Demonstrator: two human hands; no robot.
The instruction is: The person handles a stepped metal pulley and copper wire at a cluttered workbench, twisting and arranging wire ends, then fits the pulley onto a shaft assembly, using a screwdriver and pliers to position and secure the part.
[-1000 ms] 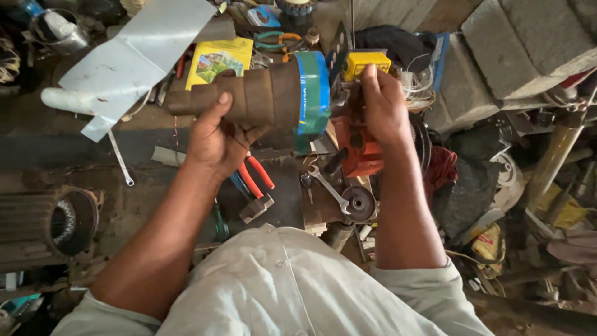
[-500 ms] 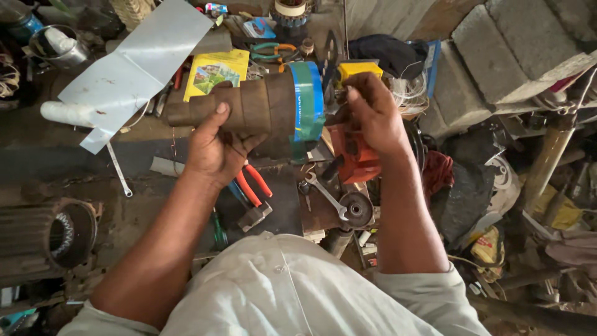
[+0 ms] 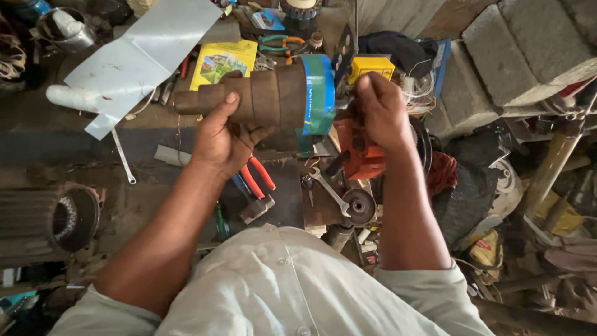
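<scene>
Since the earlier frame my right hand (image 3: 382,112) has slid off the yellow box (image 3: 371,65) and now clenches at the blue-taped end of the brown stepped cylinder (image 3: 261,96), so work sits at that end. My left hand (image 3: 227,134) wraps the cylinder's middle from below, holding it level above the worktop (image 3: 149,155). Below the cylinder lie red-handled pliers (image 3: 258,177), a spanner (image 3: 326,190) and an orange tool body (image 3: 360,152); left of it, a folded metal sheet (image 3: 143,59). Clutter crowds every side.
</scene>
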